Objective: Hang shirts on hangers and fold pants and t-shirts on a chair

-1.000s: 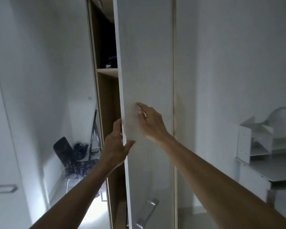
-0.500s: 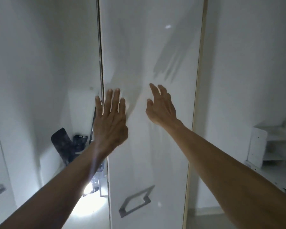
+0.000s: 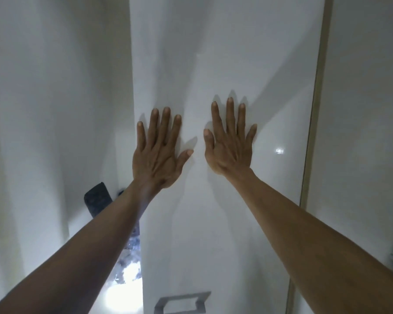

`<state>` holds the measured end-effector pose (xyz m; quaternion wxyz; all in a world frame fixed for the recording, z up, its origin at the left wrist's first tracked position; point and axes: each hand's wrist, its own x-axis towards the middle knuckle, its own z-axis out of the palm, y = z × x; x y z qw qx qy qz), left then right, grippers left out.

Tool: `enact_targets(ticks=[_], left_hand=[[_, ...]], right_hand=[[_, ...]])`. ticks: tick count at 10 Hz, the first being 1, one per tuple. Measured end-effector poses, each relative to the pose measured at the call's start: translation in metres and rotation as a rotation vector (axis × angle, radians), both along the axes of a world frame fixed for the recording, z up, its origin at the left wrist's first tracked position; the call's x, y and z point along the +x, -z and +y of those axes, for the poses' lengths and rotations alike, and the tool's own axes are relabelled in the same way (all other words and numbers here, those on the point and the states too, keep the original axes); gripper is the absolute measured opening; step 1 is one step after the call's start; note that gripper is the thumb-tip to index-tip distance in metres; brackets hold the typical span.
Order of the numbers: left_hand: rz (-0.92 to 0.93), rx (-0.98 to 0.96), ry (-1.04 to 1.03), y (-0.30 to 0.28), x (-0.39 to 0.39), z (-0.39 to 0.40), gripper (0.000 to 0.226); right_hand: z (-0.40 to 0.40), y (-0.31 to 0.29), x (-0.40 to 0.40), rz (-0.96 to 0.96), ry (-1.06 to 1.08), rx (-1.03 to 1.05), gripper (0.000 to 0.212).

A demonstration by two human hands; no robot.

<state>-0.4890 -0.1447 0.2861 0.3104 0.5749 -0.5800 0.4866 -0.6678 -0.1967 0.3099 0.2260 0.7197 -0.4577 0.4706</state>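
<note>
Here, two flat hands, left hand (image 3: 156, 159), right hand (image 3: 230, 150), one door (image 3: 225, 53)

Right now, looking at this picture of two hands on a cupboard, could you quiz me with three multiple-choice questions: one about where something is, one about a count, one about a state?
1. Where is the door handle?
A. Above the hands
B. Below the hands, near the bottom edge of the picture
C. Under the right hand

2. How many hands touch the cupboard door?
A. None
B. One
C. Two

3. How do the fingers of the left hand lie?
A. Straight and spread, flat on the door
B. Curled into a fist
C. Wrapped round the handle

Answers:
1. B, the grey handle sits low on the door, well beneath both wrists.
2. C, the left hand and the right hand both lie on the white panel.
3. A, its fingers are stretched out against the door, holding nothing.
</note>
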Motion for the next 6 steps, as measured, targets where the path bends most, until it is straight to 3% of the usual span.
enact_targets(ticks=[3,6], left_hand=[[0.008,0.035,-0.002,0.004,0.017,-0.046,0.079],[0.058,0.058,0.035,0.022,0.010,-0.044,0.071]], right_hand=[[-0.036,0.009,0.011,-0.002,0.000,-0.058,0.059],[-0.033,0.036,0.014,0.028,0.014,-0.071,0.060]])
